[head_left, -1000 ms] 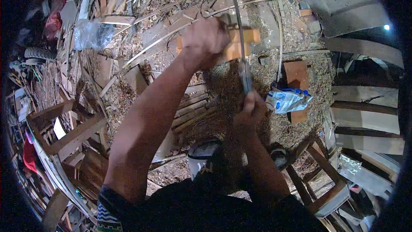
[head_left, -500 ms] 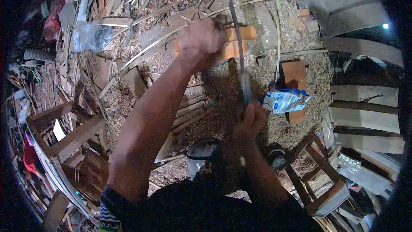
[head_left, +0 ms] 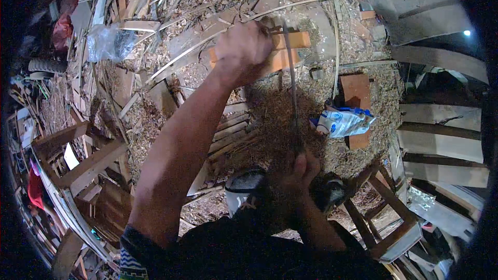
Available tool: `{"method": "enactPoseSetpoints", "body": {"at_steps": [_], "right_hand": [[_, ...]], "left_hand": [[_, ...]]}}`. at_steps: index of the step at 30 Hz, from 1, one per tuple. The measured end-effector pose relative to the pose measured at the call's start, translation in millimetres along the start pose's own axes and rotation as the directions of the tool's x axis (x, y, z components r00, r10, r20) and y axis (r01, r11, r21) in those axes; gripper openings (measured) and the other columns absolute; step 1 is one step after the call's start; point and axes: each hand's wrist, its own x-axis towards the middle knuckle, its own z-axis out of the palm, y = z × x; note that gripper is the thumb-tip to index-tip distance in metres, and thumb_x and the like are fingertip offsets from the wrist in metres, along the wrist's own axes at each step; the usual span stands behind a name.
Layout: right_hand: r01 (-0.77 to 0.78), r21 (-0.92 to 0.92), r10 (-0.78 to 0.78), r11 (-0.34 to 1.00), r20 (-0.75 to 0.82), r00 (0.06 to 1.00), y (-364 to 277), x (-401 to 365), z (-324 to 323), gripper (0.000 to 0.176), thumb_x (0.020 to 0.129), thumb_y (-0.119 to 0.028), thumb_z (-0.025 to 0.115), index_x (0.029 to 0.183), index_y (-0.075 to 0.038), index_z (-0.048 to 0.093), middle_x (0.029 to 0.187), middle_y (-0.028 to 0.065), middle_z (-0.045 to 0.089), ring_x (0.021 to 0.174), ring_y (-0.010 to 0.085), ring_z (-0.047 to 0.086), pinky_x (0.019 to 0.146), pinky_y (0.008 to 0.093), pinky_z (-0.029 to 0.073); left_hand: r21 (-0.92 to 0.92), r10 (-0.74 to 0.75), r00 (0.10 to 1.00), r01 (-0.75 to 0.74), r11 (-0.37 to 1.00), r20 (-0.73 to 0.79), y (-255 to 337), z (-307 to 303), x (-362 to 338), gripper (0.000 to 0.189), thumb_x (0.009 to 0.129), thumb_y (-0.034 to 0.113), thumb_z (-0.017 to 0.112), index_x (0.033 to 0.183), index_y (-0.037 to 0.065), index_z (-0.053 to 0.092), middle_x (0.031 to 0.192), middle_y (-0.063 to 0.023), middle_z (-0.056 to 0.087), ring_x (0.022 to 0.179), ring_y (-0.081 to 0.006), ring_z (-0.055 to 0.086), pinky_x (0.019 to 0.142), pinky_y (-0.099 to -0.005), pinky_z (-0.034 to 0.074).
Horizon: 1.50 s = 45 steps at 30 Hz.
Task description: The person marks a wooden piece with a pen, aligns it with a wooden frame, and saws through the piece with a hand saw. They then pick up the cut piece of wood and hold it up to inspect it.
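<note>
My right hand (head_left: 302, 168) is closed around the handle end of a handsaw (head_left: 292, 75). The saw's long, narrow blade points away from me, seen almost edge-on, and its far part crosses orange wooden blocks (head_left: 298, 40) on the ground. My left hand (head_left: 244, 46) is a fist pressed down on the left part of those blocks, beside the blade. A dark edge shows at its right side, but what the fingers grip is hidden. The handle is mostly covered by my right hand and shadow.
A blue-and-white plastic packet (head_left: 346, 122) lies on a reddish board (head_left: 358, 91) at right. Wooden frames (head_left: 93, 161) stand at left, with another (head_left: 397, 238) at lower right. Wood shavings and strips cover the ground. My shoe (head_left: 244, 189) is just below the work.
My right hand has drawn the saw back toward my body, so its tip sits closer to the orange blocks. My left hand has stayed in place.
</note>
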Motion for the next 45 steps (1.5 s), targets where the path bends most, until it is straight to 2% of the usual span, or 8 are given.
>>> {"method": "enactPoseSetpoints", "body": {"at_steps": [7,13,22,28,30,37,42,45], "right_hand": [[-0.542,0.311,0.519,0.781,0.160,0.840,17.7,15.0,45.5,0.033,0.098,-0.014,0.053,0.128,-0.004,0.046,0.110,0.0181,0.057,0.091,0.0272,0.057,0.072,0.0401,0.048],[-0.454,0.665,0.031,0.593,0.544,0.838,40.1,-22.6,-30.4,0.029,0.101,-0.019,0.047,0.120,0.002,0.049,0.099,0.0174,0.059,0.087,0.0194,0.055,0.073,0.0382,0.046],[-0.643,0.279,0.550,0.713,0.344,0.761,27.6,33.6,39.5,0.035,0.095,-0.022,0.055,0.116,0.004,0.062,0.085,0.0142,0.064,0.075,0.0247,0.059,0.065,0.0392,0.048],[-0.026,-0.148,-0.016,0.989,-0.272,0.962,16.4,-42.2,11.0,0.026,0.095,-0.028,0.060,0.097,-0.002,0.056,0.084,0.0071,0.052,0.075,0.0209,0.050,0.069,0.0390,0.045],[-0.861,0.357,0.713,0.363,0.488,0.503,13.4,21.2,17.4,0.027,0.096,-0.027,0.058,0.083,-0.004,0.056,0.077,0.0041,0.049,0.071,0.0164,0.047,0.067,0.0366,0.045],[-0.763,0.498,0.806,0.411,0.191,0.560,17.1,-48.0,32.5,0.020,0.096,-0.019,0.057,0.083,-0.003,0.057,0.080,0.0048,0.052,0.073,0.0152,0.048,0.072,0.0341,0.044],[0.038,-0.238,-0.039,0.970,-0.002,0.999,20.3,2.0,19.9,0.012,0.092,-0.015,0.062,0.087,-0.006,0.057,0.085,0.0071,0.058,0.069,0.0220,0.051,0.065,0.0408,0.043],[-0.504,0.379,0.498,0.776,0.122,0.859,39.1,19.9,70.3,0.026,0.089,-0.018,0.065,0.109,-0.003,0.056,0.093,0.0128,0.059,0.074,0.0274,0.052,0.062,0.0460,0.040]], "left_hand": [[0.056,0.187,0.981,-0.189,0.980,0.044,-5.8,-15.3,-8.0,0.046,0.093,0.043,0.050,0.120,0.008,0.062,0.112,-0.0216,0.061,0.105,-0.0397,0.063,0.093,-0.0531,0.048],[0.026,0.087,0.993,-0.085,0.996,-0.077,-2.3,-5.7,-7.3,0.026,0.089,0.032,0.054,0.105,0.020,0.071,0.104,-0.0125,0.061,0.095,-0.0330,0.064,0.085,-0.0484,0.052],[0.039,0.109,0.994,-0.108,0.993,-0.020,3.4,-26.2,-22.0,0.023,0.087,0.029,0.060,0.106,0.019,0.070,0.111,-0.0174,0.061,0.107,-0.0334,0.063,0.085,-0.0490,0.052],[0.044,0.102,0.993,-0.104,0.994,0.052,-1.3,-6.8,-1.2,0.024,0.086,0.026,0.061,0.108,0.020,0.069,0.113,-0.0146,0.058,0.109,-0.0313,0.061,0.088,-0.0479,0.053],[0.071,0.133,0.990,-0.130,0.989,-0.036,0.3,-7.8,-10.9,0.024,0.086,0.026,0.061,0.108,0.019,0.069,0.111,-0.0149,0.060,0.106,-0.0322,0.063,0.086,-0.0484,0.054],[-0.049,0.080,0.996,-0.078,0.996,0.042,6.4,-27.5,-8.5,0.027,0.085,0.028,0.061,0.102,0.008,0.068,0.105,-0.0160,0.065,0.094,-0.0356,0.068,0.077,-0.0495,0.056],[-0.011,0.049,0.998,-0.048,0.999,0.037,7.5,-29.1,-9.9,0.036,0.087,0.038,0.060,0.108,0.010,0.067,0.112,-0.0193,0.063,0.103,-0.0372,0.065,0.084,-0.0495,0.054],[0.010,0.091,0.995,-0.092,0.996,0.031,5.5,-28.0,-19.6,0.036,0.087,0.038,0.060,0.109,0.011,0.068,0.113,-0.0201,0.062,0.106,-0.0367,0.064,0.085,-0.0496,0.054]]}}
